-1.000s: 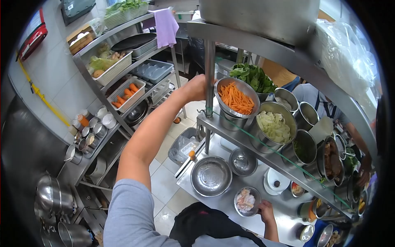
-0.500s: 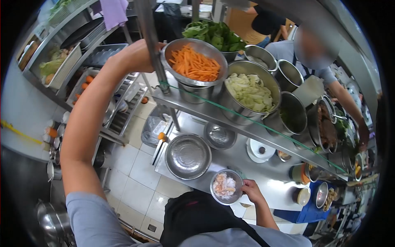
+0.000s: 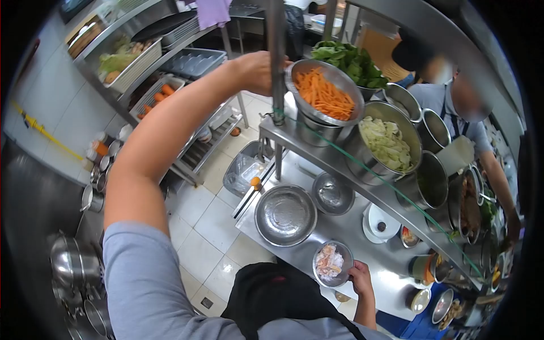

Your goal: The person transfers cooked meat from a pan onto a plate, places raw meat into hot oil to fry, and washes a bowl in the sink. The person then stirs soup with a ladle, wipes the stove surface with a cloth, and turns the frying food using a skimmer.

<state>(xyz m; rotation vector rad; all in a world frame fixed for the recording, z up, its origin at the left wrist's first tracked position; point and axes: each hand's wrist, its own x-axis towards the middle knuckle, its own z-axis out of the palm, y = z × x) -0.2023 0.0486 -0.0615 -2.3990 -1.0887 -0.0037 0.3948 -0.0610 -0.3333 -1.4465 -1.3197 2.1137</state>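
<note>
My left hand (image 3: pixel 262 72) reaches up past the shelf post to the rim of a metal bowl of carrot strips (image 3: pixel 326 95). Its fingers are bent at the rim and partly hidden by the post. The bowl rests tilted over a metal pot (image 3: pixel 318 134) on the raised shelf. Low over the counter's front edge, my right hand (image 3: pixel 360 277) is closed on the rim of a small bowl (image 3: pixel 342 276). Pale pink and white pieces (image 3: pixel 328 262), resembling raw seafood, lie inside it. Beyond it on the counter are a wide metal bowl (image 3: pixel 285 215) and a smaller one (image 3: pixel 333 192).
A pot of cut cabbage (image 3: pixel 387 144), leafy greens (image 3: pixel 350 65) and several other pots line the shelf (image 3: pixel 362 175). A white lidded container (image 3: pixel 378 222) stands below. Across the shelf, a person's arm (image 3: pixel 498 173) reaches down. A plastic-lined bin (image 3: pixel 241 170) sits beside the counter.
The view has turned, so the shelf and counter appear farther right. Both hands stay at the same bowls. The co-worker's arm remains over the pots.
</note>
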